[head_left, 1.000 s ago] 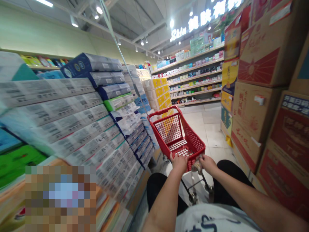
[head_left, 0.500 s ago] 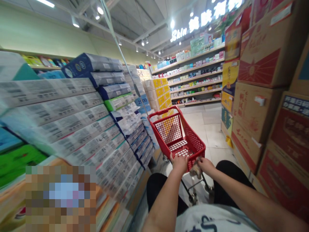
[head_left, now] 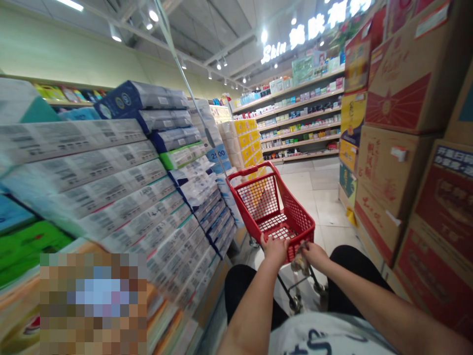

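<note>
A red shopping cart (head_left: 295, 209) with a gridded basket stands just in front of my knees, its handle on the far side. My left hand (head_left: 275, 250) is on the basket's near rim, fingers curled over the edge. Beside it, my right hand (head_left: 314, 255) is closed at the rim's right corner, pinching a crumpled tan and brownish thing (head_left: 300, 265). That thing hangs down against the outside of the basket; it looks like a rag or a bag, but blur hides its exact kind. No goods show inside the basket.
Stacked packs of paper goods (head_left: 121, 167) line the left side. Cardboard boxes (head_left: 397, 162) are piled on the right. Between them a tiled floor (head_left: 327, 202) leads to shelves (head_left: 295, 116) of small packages. A thin pole (head_left: 192, 96) rises behind the cart.
The tan thing in my right hand has shifted slightly and its shape differs. Both hands and the cart stay almost where they were.
</note>
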### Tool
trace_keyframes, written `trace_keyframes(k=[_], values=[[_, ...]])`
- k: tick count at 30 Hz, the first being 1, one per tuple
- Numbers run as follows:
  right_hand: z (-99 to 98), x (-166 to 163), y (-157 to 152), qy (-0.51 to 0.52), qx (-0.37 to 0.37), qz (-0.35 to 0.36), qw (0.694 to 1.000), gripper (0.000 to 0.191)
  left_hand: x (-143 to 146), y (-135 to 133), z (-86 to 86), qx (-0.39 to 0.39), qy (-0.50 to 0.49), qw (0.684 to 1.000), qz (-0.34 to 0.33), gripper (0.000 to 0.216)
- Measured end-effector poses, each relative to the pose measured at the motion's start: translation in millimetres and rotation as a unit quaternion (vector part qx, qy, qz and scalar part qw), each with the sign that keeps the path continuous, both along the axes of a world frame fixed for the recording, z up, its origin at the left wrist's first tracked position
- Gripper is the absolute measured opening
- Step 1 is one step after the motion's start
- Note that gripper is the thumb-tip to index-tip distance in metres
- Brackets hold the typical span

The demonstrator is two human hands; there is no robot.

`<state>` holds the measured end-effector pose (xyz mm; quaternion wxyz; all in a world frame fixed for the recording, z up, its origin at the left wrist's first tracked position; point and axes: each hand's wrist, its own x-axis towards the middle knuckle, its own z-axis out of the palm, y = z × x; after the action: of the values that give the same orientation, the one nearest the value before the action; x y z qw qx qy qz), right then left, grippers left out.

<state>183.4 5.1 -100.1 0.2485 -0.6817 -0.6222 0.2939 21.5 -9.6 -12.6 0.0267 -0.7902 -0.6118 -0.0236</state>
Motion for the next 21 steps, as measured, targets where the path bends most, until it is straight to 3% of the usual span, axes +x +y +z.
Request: trace_keyframes(k=[6, 21], values=[[-2.2, -2, -2, 0.013, 0.038, -0.004, 0.999, 0.024, -1, 2, -2.9, 0.007, -0.006, 1.000, 0.001, 0.055], [-12.0, -7, 0, -0.013, 0.002, 0.029, 0.999, 0.024, -1, -1, 1.3, -0.001, 0.006, 1.000, -0.007, 0.054]])
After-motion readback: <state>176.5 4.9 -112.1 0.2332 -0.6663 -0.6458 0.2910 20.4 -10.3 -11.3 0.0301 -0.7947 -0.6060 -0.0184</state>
